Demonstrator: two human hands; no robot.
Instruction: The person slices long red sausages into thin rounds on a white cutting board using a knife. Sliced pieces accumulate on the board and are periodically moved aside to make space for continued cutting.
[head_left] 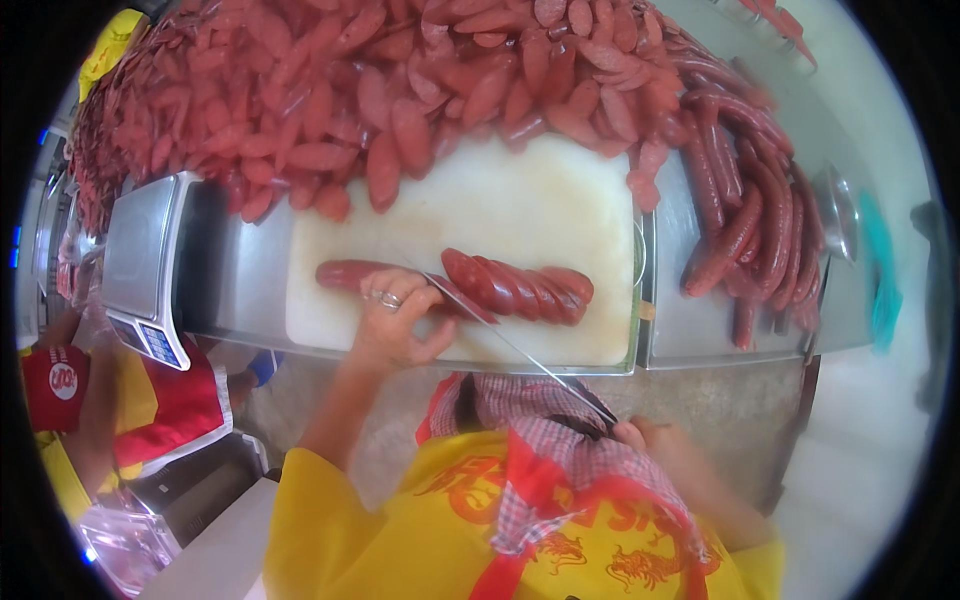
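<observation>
- Closest to the lens, at six o'clock, is the person's yellow apron [420,540] with red trim, a red-and-white checked cloth [540,420] lying over its upper edge.
- Biggest of all is the heap of sliced red sausage [400,90], filling the top of the view from ten o'clock round to one o'clock and spilling onto the far edge of the board.
- The white cutting board [520,210] sits dead centre on a steel counter [690,330].
- At three o'clock from the board lies a pile of whole red sausages [750,230], uncut, on the steel.
- At nine o'clock from the board stands a grey weighing scale [145,260].
- On the board's near half lies the sausage being cut [350,273]; its slices [520,285] lean against one another toward three o'clock.
- The left hand [395,320], with rings on it, presses its fingers down on the uncut end, pinning it to the board.
- The right hand [650,440], at five o'clock, is closed around the handle of a long thin knife [500,335], whose blade slants up to meet the sausage just beside the left fingers.
</observation>
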